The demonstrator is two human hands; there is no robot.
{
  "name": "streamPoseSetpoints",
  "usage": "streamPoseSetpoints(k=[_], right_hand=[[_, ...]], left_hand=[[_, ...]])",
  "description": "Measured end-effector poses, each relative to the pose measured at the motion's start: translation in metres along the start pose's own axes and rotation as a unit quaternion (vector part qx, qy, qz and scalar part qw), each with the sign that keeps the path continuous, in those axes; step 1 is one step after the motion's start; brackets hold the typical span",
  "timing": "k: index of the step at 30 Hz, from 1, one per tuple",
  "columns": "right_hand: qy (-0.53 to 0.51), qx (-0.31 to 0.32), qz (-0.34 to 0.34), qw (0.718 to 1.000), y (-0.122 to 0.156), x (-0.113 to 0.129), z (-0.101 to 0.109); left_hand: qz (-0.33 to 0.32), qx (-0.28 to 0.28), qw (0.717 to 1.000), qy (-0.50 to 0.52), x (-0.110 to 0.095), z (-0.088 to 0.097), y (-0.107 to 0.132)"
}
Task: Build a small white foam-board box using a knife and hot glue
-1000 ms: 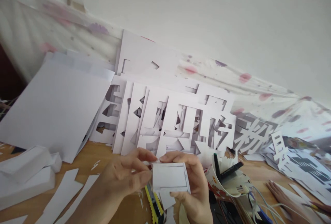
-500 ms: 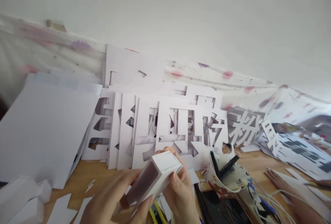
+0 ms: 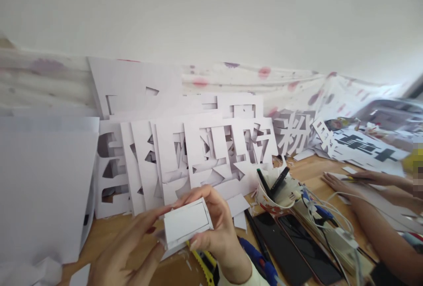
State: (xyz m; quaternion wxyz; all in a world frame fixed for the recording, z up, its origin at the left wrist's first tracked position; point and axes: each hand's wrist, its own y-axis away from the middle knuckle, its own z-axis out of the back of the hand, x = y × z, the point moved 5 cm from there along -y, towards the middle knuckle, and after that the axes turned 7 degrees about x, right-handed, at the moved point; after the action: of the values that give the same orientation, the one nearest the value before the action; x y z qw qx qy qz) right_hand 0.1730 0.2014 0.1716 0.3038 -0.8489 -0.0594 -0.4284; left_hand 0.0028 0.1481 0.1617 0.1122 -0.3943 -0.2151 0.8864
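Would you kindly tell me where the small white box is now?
In the head view, the small white box is low, just left of centre, held between the left hand and right hand, in front of the cut-out white boards.

White box [image 3: 187,223] at right hand [image 3: 220,228], thin dark line framing its upper face. Below hand: yellow-and-black cutter [image 3: 202,263]. Right of hand: blue tool [image 3: 256,257], black phones [image 3: 282,250], white cup [image 3: 275,208] with red-orange print, black pens [image 3: 279,182]. Beyond hand: white cut boards [image 3: 218,143], white sheeting [image 3: 224,79] with pink and purple blotches. Surface [image 3: 309,173] around hand: light wood brown.
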Motion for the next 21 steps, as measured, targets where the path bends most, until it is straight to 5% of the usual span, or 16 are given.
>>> streamPoseSetpoints(k=[13, 21], right_hand=[[-0.012, 0.031, 0.014, 0.999, -0.002, 0.002, 0.004], [0.003, 0.021, 0.050, 0.999, -0.003, 0.001, 0.006]], left_hand=[[0.007, 0.043, 0.999, 0.002, 0.001, 0.002, -0.003], [-0.018, 0.013, 1.000, 0.000, -0.014, 0.009, 0.001]])
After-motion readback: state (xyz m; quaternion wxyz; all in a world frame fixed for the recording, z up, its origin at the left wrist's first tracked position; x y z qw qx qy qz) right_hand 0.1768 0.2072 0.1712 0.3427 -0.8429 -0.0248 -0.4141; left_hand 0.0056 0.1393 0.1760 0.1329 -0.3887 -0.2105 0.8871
